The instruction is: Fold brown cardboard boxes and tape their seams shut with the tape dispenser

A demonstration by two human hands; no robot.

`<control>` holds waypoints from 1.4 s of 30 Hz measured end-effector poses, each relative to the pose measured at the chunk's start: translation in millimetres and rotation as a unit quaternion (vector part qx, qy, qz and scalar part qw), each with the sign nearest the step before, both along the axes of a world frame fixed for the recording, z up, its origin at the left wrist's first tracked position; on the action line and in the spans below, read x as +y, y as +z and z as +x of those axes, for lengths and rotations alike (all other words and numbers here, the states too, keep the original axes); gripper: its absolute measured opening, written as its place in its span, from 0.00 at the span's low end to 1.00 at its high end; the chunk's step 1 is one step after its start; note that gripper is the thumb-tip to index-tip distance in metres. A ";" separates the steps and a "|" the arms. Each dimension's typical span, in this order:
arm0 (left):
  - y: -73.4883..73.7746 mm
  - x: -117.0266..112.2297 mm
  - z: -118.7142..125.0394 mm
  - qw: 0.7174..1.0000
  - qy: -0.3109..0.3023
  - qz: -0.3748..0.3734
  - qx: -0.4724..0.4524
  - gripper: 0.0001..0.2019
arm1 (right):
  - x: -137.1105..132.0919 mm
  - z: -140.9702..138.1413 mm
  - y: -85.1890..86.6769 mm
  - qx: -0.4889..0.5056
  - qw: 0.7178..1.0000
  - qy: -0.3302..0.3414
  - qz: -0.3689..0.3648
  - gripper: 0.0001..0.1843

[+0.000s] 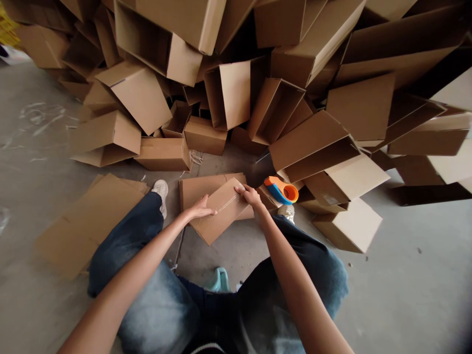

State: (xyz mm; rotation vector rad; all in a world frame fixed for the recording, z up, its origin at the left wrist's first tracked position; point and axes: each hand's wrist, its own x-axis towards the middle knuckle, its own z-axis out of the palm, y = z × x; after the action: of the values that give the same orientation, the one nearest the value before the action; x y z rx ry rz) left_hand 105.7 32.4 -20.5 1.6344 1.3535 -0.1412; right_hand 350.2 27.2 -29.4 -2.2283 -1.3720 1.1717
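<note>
The folded carton (221, 220) lies between my hands, its long axis slanting from near left to far right, and my right hand (251, 195) is clamped on its far end (the orange-and-blue tape dispenser (279, 189) sits just right of that hand). My left hand (200, 208) rests across the left edge, thumb and forefinger spread apart; both forearms reach forward, angling inward.

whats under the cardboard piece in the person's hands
Flat cardboard on the floor shows beyond the upper left edge of the held piece, and a little past its right edge. Whatever lies directly under its middle is covered, so I can't tell.
</note>
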 end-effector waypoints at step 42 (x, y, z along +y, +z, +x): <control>8.5 2.6 2.6 0.999 -0.032 -0.017 0.005 0.39 | -0.4 0.8 -3.2 -0.004 1.000 0.004 0.006 0.28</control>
State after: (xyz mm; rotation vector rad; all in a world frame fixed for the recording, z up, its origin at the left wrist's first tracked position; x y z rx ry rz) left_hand 108.3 35.1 -11.9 1.6519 1.3002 -0.2098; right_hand 351.0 26.8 -32.6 -2.2241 -1.3894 1.1542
